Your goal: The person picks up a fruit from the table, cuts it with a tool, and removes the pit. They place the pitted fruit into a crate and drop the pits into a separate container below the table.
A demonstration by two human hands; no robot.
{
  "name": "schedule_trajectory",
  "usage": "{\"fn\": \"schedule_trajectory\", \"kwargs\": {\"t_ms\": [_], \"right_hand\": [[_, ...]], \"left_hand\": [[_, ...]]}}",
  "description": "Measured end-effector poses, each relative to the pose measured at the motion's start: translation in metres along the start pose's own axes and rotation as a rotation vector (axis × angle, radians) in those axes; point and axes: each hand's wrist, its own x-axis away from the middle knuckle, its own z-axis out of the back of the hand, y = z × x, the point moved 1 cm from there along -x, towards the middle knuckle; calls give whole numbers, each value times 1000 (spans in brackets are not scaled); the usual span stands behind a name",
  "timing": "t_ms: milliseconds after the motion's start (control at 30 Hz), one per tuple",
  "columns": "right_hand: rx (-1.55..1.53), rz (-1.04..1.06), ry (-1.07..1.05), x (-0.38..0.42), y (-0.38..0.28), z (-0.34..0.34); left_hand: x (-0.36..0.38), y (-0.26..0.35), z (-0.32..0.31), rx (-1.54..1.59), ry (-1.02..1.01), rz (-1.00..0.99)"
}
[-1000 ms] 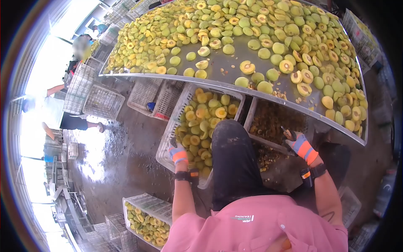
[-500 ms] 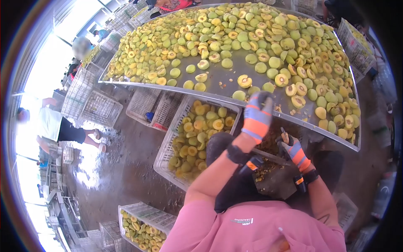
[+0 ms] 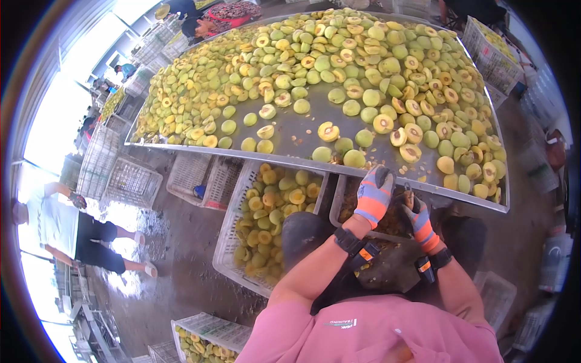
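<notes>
My left hand (image 3: pixel 374 196), in a grey and orange glove, is closed just in front of the metal table's (image 3: pixel 254 155) near edge. Whatever its fingers hold is hidden. Close on its right, my right hand (image 3: pixel 419 221), gloved alike, is closed around a small dark and brownish tool (image 3: pixel 409 198) whose kind I cannot make out. Green-yellow stone fruit (image 3: pixel 351 107), many halved with brown centres, lies heaped on the table beyond my hands. Under them stands a bin (image 3: pixel 336 213) with brown scraps inside.
A white crate (image 3: pixel 225 245) of halved fruit stands left of my knees. Another fruit-filled crate (image 3: pixel 212 330) is at lower left. Stacked crates (image 3: pixel 136 181) stand on the wet floor, near a person (image 3: pixel 63 224) at far left. Another person (image 3: pixel 233 15) bends at the table's far side.
My left hand has come back from over the table edge, down toward my right hand. My right hand stays low with its tool. The view has shifted, and the person at left has moved.
</notes>
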Motion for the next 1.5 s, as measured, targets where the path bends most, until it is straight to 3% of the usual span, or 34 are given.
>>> {"fn": "schedule_trajectory", "kwargs": {"t_ms": [33, 100, 133, 233, 367, 500, 600, 700, 800, 867, 933, 1000, 1167, 1233, 1367, 1500], "right_hand": [[-31, -22, 16, 1, -1, -2], [-92, -61, 58, 3, -13, -9], [-52, 17, 86, 3, -14, -12], [-3, -80, 22, 7, -33, -16], [20, -131, -122, 4, -42, -14], [26, -97, -84, 9, -51, -15], [66, -119, 4, 6, -50, -7], [-52, -303, -9, 6, -58, 3], [-6, -254, -6, 7, -69, 3], [22, -259, -7, 10, -76, 0], [87, -224, 2, 9, -75, 1], [183, -162, 1, 7, -69, 3], [56, -339, 13, -7, -78, 13], [2, -430, 9, -13, -91, 12], [92, -341, -51, -20, -86, 12], [114, -296, -67, -21, -81, 12]], "left_hand": [[2, 4, -2, 45, -41, 26], [8, 13, -9, -201, -151, -94], [11, 17, -13, -319, -208, -158], [17, 18, -21, 338, -362, 199], [13, 24, -14, 416, -431, 189], [10, 37, -19, 103, -372, 117], [0, 52, -13, 34, -258, 15], [-36, 64, 19, -577, -429, -262], [-78, 78, 47, -941, -415, -301], [-138, 78, 60, -904, -345, -151], [-218, 41, 85, -958, -38, -238], [-268, 59, 83, -1206, 85, -240], [-383, 32, 74, -1418, 277, -243], [-410, 24, 66, -1459, 222, -155], [-429, 19, 58, -1587, 120, 4], [-426, 15, 79, -1511, 53, -61]]}}
